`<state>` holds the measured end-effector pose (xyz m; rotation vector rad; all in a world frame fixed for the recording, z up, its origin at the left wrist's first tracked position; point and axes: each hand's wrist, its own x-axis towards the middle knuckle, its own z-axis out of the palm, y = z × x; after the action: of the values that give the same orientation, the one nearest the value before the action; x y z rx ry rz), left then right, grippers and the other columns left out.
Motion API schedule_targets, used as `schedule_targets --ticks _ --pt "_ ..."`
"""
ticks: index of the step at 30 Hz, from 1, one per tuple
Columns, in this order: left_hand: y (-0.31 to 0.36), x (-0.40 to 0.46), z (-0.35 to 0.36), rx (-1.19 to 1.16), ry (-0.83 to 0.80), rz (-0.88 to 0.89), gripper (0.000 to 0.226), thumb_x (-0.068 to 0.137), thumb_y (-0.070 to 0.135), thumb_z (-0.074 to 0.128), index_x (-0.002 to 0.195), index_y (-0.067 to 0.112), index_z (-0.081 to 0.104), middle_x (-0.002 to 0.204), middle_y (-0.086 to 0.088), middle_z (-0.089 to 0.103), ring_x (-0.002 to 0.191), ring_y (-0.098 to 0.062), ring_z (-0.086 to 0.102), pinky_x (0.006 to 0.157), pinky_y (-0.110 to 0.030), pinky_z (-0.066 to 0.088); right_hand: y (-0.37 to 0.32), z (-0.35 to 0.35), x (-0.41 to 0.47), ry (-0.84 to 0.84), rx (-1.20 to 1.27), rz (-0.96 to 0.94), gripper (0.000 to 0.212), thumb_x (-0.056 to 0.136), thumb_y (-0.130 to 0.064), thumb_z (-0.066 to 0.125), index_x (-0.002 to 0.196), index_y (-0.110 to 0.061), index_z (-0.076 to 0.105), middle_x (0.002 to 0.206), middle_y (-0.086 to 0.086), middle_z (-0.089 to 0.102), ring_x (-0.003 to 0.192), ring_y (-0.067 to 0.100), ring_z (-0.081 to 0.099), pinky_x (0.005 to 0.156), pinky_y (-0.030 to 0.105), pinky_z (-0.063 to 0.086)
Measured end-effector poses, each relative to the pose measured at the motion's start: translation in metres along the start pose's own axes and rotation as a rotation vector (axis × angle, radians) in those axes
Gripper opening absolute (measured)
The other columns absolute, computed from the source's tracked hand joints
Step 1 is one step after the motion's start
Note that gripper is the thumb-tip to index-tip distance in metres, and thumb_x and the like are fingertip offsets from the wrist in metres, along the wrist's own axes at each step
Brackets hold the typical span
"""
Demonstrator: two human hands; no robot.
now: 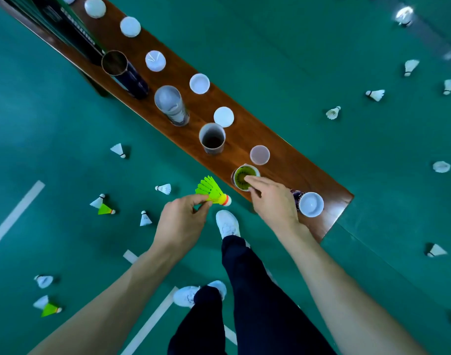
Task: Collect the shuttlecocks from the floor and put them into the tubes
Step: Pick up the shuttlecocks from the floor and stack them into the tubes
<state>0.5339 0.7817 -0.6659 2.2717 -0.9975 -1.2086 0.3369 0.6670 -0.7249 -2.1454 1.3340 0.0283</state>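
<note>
Head view looks straight down at a long brown wooden desk (270, 139) crossing a green court floor (296, 60). A neon yellow-green shuttlecock (211, 191) with a white cork tip and an orange band is held just off the desk's near edge, skirt pointing far-left. The left hand (183, 221) pinches it at the skirt between thumb and fingertips, the other fingers curled in. The right hand (273, 201) reaches over an open tube (245, 177) standing on the desk; its fingertips rest on a second yellow-green shuttlecock (241, 178) that sits just inside the tube's mouth, fingers bent together over the rim. Further along the desk stand more open tubes, a pale one (212, 138), a clear one (171, 105) and a dark one (124, 73), with round white caps (223, 117) lying in a row beside them. White feather shuttlecocks (375, 94) and a few green ones (105, 209) lie scattered on the floor on both sides. Printed lettering runs along a dark tube (76, 29) at the far left, too blurred to read.
</note>
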Motion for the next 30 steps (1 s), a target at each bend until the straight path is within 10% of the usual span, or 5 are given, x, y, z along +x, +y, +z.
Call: schedule_targets --ticks 7,12,16,30 --pt "0.038 0.012 0.025 0.246 0.085 0.281 0.017 0.098 0.017 0.053 0.081 0.015 0.052 0.075 0.001 0.053 0.066 -0.025 0.047 0.055 -0.045 0.045 0.01 -0.028 0.007 0.27 0.186 0.141 0.039 0.089 0.006 0.056 0.11 -0.018 0.078 0.119 -0.007 0.074 0.109 0.017 0.069 0.092 0.028 0.052" --pt "0.056 0.031 0.052 0.485 0.003 0.368 0.024 0.1 0.018 0.051 0.118 0.026 0.066 0.118 0.008 0.066 0.079 -0.035 0.065 0.058 -0.035 0.049 0.017 -0.05 0.014 0.298 0.163 0.189 0.036 0.092 0.003 0.054 0.107 -0.02 0.078 0.121 -0.011 0.071 0.11 0.015 0.066 0.093 0.028 0.049" --pt "0.051 0.041 0.071 0.69 -0.218 0.313 0.06 0.099 0.005 0.041 0.153 0.028 0.035 0.161 0.012 0.033 0.101 -0.031 0.066 0.065 -0.036 0.043 0.021 -0.054 0.026 0.16 0.047 0.204 0.033 0.096 -0.006 0.054 0.117 -0.024 0.073 0.133 -0.012 0.065 0.117 0.017 0.063 0.094 0.035 0.051" --pt "-0.021 0.017 0.028 0.437 -0.044 0.172 0.043 0.095 0.013 0.043 0.135 0.027 0.05 0.144 0.012 0.045 0.087 -0.039 0.066 0.072 -0.048 0.056 0.044 0.009 0.134 -0.421 -0.307 0.233 0.081 0.093 -0.028 0.075 0.159 -0.022 0.029 0.151 0.017 0.038 0.13 0.041 0.051 0.1 0.049 0.05"
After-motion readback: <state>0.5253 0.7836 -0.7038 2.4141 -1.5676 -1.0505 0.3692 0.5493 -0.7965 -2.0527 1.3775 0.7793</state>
